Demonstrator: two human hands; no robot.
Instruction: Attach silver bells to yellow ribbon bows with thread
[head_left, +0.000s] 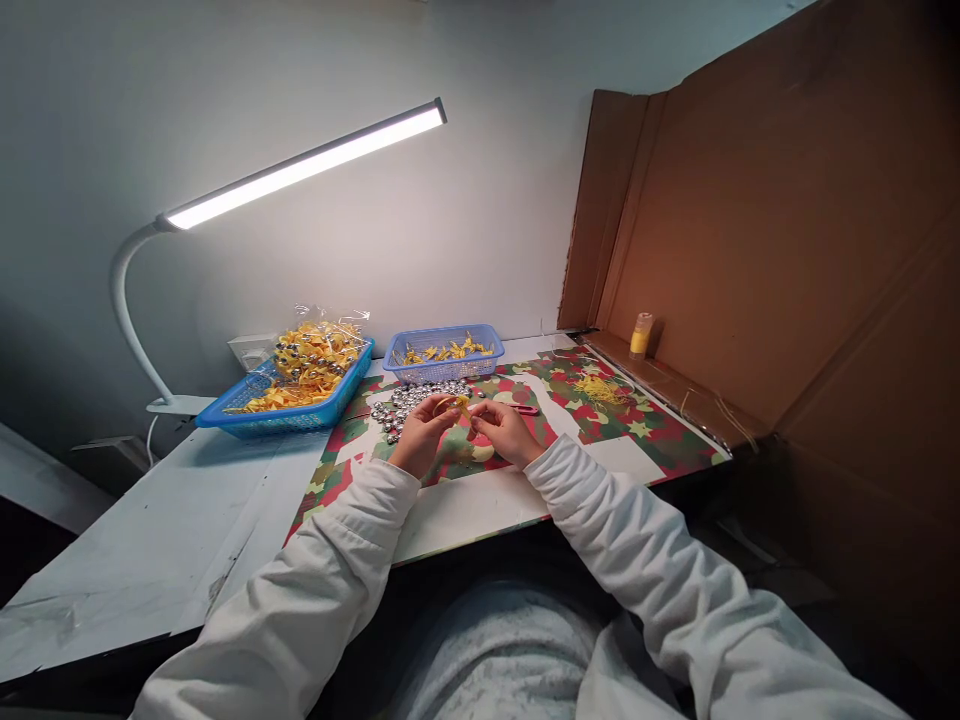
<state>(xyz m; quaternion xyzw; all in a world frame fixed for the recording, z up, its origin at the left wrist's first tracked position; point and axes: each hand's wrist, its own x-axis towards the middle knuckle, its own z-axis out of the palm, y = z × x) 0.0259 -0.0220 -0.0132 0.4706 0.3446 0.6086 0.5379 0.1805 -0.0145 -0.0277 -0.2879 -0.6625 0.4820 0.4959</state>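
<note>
Over the front part of the patterned table cover, my left hand (423,436) is closed with its fingertips pinching a small piece of yellow ribbon (460,406). Close beside it, my right hand (505,431) pinches the other side of the same ribbon. Whether a thread or bell is also between the fingers is too small to tell. Just behind my left hand lies a pile of shiny silver bells (409,400). To the right of my right hand, a pink-handled tool (527,409) rests on the cover, partly hidden by that hand.
A blue basket (336,400) at the left holds yellow ribbons with bells. Another blue basket (441,372) at the back holds smaller yellow pieces. Yellow threads (602,390) lie at the right, near a yellow-filled bottle (641,336). A lamp (307,165) hangs overhead; cardboard (750,230) walls the right.
</note>
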